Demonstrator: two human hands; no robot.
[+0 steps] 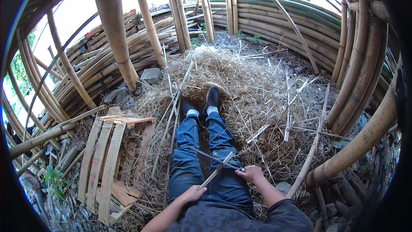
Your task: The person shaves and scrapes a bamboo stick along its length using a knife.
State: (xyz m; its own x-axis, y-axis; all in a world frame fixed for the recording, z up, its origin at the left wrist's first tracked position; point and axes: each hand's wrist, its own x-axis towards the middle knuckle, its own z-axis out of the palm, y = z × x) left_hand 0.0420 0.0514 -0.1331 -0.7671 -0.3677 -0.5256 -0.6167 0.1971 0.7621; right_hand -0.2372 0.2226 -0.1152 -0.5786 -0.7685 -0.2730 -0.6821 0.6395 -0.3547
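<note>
Left hand curled in grip, held low at near left; right hand clenched, held slightly farther right; left forearm, right forearm angled inward; legs stretched toward far side.

My legs stretch forward into the shavings heap, feet within it. On the heap's near side, above my lap, my left hand holds a strip and my right hand a knife, its blade across the strip. At the heap's left lies a crate; at its far left edge are a stone and a post. A pole runs along the heap's right side, and stacked poles stand behind it.
</note>
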